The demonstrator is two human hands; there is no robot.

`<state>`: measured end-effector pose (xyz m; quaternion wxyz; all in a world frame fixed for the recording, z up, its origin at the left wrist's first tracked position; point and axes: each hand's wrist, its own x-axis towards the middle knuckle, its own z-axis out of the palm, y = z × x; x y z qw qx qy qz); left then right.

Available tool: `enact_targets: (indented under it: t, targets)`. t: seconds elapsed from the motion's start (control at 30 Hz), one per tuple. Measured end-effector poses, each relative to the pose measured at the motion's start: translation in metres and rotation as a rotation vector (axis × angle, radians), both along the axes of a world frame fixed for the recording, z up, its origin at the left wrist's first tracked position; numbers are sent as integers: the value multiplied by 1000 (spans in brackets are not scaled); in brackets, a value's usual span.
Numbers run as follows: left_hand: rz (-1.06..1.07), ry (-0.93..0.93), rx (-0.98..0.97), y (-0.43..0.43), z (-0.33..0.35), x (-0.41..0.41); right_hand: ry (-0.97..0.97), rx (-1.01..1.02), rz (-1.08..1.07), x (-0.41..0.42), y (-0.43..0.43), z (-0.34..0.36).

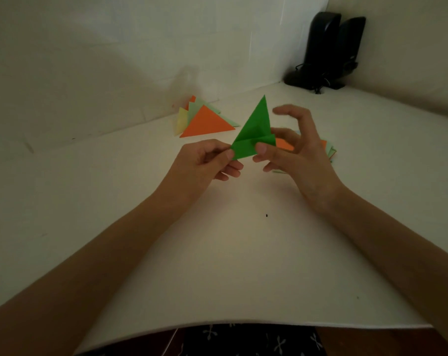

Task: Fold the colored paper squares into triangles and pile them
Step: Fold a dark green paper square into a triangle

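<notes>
A white bench fills most of the view, its near edge curving across the bottom and its far side meeting pale walls that join in a corner at the upper right; the light is dim and warm. In that corner stand two black speakers close together, with a dark cable bunched at their base. Above the middle of the bench, the green paper is held up off the surface, already folded into a narrow triangle with its tip pointing up and away; the left hand pinches its lower left corner between thumb and curled fingers; the right hand pinches its lower right edge with the thumb in front and a finger behind, the other fingers spread and loosely bent. Beyond the left hand, near the wall, lies the pile of folded triangles, an orange one on top with pale green and yellow ones fanned beneath. Behind the right hand, partly hidden, rests a stack of paper squares. A small dark speck marks the bench between the forearms; dark patterned fabric shows below the bench edge.
</notes>
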<state>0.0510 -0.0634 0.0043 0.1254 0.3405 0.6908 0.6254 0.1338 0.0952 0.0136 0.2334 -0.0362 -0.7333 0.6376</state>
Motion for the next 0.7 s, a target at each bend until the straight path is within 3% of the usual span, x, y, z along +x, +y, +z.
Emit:
enact_targets:
  t: [0.13, 0.33, 0.53, 0.7]
  targets:
    - [18, 39, 11, 0, -1, -1, -49, 24, 6, -5, 1, -4]
    - [22, 14, 48, -2, 0, -1, -26, 251, -75, -6, 2, -8]
    - [-23, -165, 60, -1, -1, 1, -9, 14, -101, -8, 3, -8]
    - [-22, -240, -32, -2, 1, 1, 14, 54, -137, -9, 3, -9]
